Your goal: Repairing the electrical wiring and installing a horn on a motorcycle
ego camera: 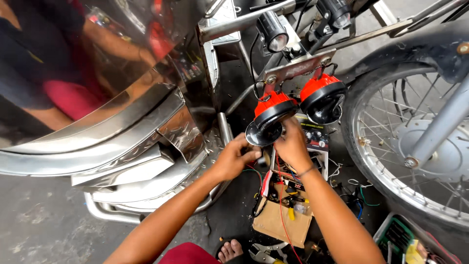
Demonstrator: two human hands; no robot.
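Centre of frame: both hands work at the left one of two round red-and-black horn units (267, 122), which hang side by side w/ the second red-and-black horn (322, 98) from a grey metal bracket plate (299, 66) bolted under two small round spot lamps (272, 31). Left hand (233, 157) is half-closed, fingertips pinched at the horn's lower rim; can't tell if it grips a small part or just the rim. Right hand (291, 145) is curled round the back of the same horn, fingers hidden behind it. Risks, as a guess: thin red wire (279, 205) trails down past the wrists, so a tug could pull it loose; it could also snag on the open cardboard box of tools and wire scraps (281, 217) on the ground, lower centre. Hands sit close to the spoked wheel (405, 142) at right and the polished steel sidecar panels (122, 142) at left; a slip may scrape knuckles. Small fasteners, if dropped, would vanish into the floor clutter.
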